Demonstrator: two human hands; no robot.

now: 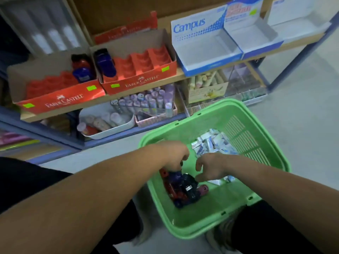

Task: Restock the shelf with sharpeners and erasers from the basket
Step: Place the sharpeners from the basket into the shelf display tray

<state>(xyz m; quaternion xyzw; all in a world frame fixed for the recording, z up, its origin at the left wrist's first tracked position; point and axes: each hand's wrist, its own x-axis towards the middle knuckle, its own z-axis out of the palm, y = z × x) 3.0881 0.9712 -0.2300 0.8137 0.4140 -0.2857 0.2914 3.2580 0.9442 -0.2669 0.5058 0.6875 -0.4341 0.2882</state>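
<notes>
Basket on the floor, nearest, green plastic with slotted walls.

Sharpeners heaped in its near-left corner, dark blue and red, jumbled. Probably hard plastic shells: light, stiff, somewhat slick. Best pinched across the flat sides one or two at a time, since a handful would likely spill.

Left hand is down on the heap, fingers curled over the top pieces and apparently gripping one. Right hand is just beside it with fingers bent toward a dark sharpener. Cannot tell if it has closed on anything.

Erasers lie farther in, far-right of the heap. They are small white-and-blue sleeved blocks, likely light, soft and easy to scoop.

Shelf beyond. Two red trays on the left hold only a few sharpeners, with most slots bare. The Campus box to the right shows a bare floor.
</notes>
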